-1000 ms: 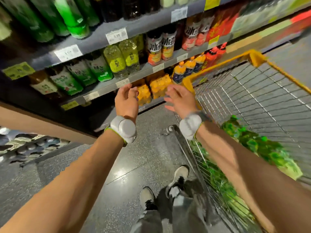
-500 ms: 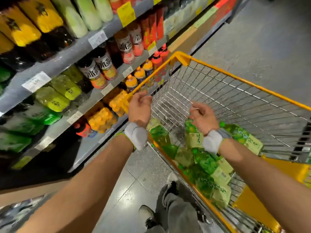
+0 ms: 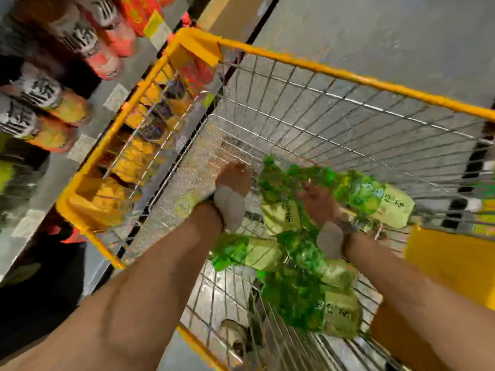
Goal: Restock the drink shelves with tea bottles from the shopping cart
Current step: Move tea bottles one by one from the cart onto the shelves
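place: shop aisle | evidence: stocked drink shelves (image 3: 67,84) with price tags; wire shopping cart (image 3: 334,76)

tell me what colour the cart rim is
Yellow; the cart rim shows clearly in the head view, running around the grey wire basket.

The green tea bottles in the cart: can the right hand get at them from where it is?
Probably yes. The right hand is already down inside the cart, right over the green tea bottles, with nothing between them. Blur hides whether it has gripped one.
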